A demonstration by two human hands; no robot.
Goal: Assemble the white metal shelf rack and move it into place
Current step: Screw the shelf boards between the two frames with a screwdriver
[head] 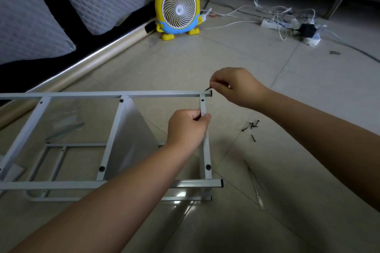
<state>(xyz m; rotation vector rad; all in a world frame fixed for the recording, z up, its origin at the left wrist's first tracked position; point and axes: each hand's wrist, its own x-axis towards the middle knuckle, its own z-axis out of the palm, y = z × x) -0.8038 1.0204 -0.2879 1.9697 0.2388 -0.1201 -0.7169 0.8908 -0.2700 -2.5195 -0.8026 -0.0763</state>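
White rack frame [98,94] lies on its side on floor tiles [308,88]. Left hand [186,127] grip curled round the end crossbar [206,154]; right hand [236,86] grip pinches a dark screw [207,88] at the frame's far corner. Loose screws [250,125] on floor near right forearm

Dim room, floor [226,222] glare btm ctr, edges warped.

No text, label, brand, number or sign can be read. The white shelf rack [98,94] and the yellow fan [177,9] show no legible lettering; any marking on the power strip [268,23] is too small to tell.
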